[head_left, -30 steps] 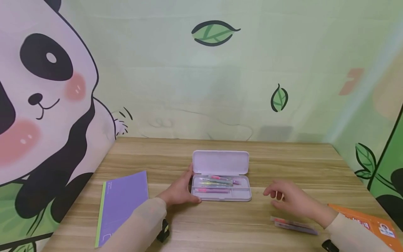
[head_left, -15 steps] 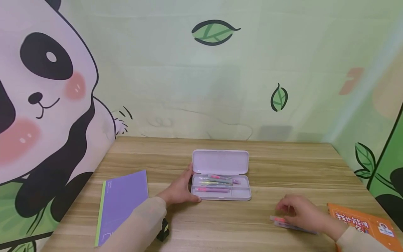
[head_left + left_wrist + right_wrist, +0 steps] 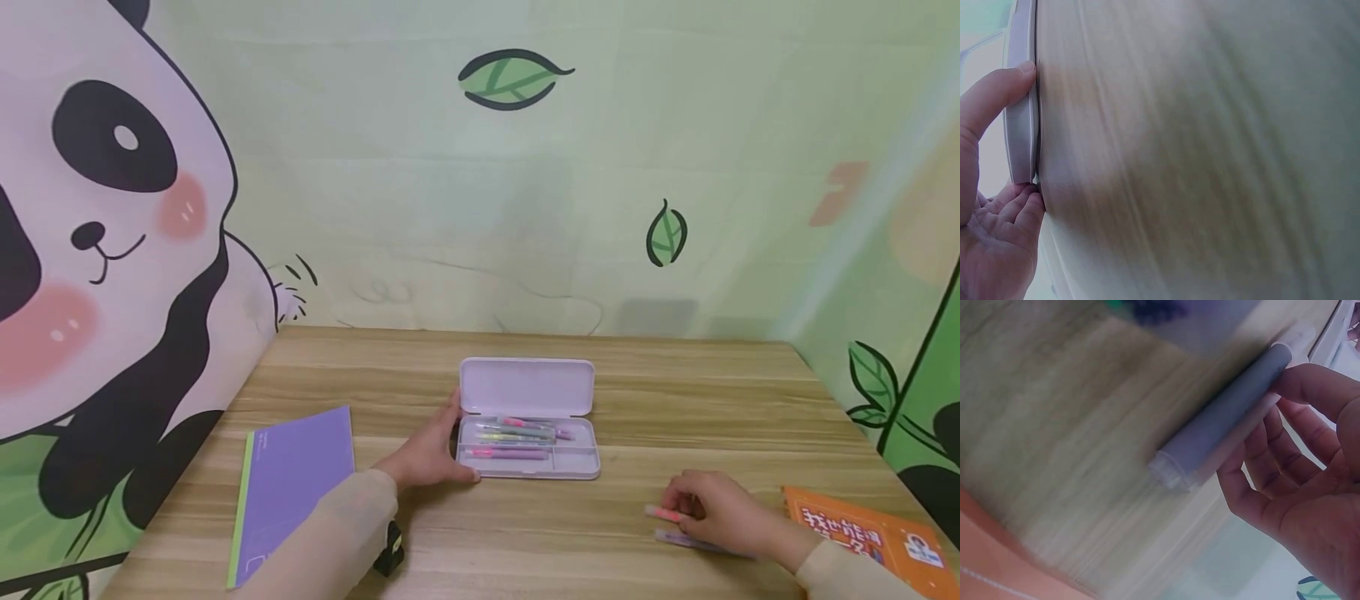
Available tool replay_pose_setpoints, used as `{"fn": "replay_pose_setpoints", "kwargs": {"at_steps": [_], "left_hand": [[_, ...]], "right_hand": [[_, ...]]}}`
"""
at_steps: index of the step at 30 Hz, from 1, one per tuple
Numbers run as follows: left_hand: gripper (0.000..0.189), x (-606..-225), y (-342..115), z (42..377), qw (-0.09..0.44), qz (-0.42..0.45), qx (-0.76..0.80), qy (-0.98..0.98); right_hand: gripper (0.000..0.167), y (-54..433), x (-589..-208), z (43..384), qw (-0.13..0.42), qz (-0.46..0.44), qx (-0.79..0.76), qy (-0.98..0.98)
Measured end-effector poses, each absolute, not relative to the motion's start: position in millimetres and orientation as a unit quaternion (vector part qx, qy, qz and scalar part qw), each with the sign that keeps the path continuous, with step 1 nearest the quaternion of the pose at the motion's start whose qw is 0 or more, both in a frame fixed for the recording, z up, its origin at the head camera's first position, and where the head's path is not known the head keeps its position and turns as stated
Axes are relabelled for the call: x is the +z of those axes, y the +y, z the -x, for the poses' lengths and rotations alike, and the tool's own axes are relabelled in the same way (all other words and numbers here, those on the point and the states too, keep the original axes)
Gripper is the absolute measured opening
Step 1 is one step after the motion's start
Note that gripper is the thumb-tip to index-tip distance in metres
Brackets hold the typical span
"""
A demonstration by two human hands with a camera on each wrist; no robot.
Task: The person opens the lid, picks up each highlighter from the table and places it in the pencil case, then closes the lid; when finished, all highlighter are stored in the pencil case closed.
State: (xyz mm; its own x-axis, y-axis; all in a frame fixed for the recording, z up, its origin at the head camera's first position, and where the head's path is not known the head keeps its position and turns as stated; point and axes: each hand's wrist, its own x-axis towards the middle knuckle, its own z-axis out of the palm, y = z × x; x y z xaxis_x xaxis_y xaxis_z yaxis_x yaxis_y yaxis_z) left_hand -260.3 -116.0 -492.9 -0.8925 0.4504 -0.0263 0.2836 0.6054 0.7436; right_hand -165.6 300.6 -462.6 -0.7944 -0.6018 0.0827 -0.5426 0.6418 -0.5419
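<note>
A white pencil case point(image 3: 527, 387) lies open on the table with several pens point(image 3: 517, 432) in its tray. My left hand point(image 3: 427, 454) holds the case by its left end; in the left wrist view the thumb presses on the near edge of the case point(image 3: 1020, 144) and the fingers touch its end. To the right, my right hand point(image 3: 723, 508) pinches a pen with a pink section point(image 3: 663, 514) between thumb and fingers. Just below it lies a second, purplish-grey pen point(image 3: 678, 539), which appears large in front of the fingers in the right wrist view.
A purple notebook point(image 3: 300, 483) with a green spine lies at the left, partly under the left sleeve. An orange booklet point(image 3: 840, 525) sits at the right, beneath the right forearm. The wooden table point(image 3: 360, 358) meets a panda-printed backdrop behind.
My right hand has come down and nearer to the two pens and now pinches the pink one, which stands slightly apart from the other. The left hand and the case have stayed put.
</note>
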Motion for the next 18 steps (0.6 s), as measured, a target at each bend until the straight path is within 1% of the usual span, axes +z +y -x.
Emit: {"fn": "replay_pose_setpoints", "kwargs": {"at_steps": [5,11,18], "left_hand": [[0.132,-492,-116,260,0.107,-0.207,0.392,0.890],[0.133,-491,-116,260,0.106,-0.210,0.397,0.887],[0.133,-490,-116,258,0.108,-0.208,0.399,0.887]], "right_hand": [[0.020,300,-462,168,0.058,0.302,-0.278,0.910],[0.021,296,-453,171,0.044,0.304,-0.283,0.909],[0.021,281,-439,180,0.006,0.320,-0.271,0.908]]}}
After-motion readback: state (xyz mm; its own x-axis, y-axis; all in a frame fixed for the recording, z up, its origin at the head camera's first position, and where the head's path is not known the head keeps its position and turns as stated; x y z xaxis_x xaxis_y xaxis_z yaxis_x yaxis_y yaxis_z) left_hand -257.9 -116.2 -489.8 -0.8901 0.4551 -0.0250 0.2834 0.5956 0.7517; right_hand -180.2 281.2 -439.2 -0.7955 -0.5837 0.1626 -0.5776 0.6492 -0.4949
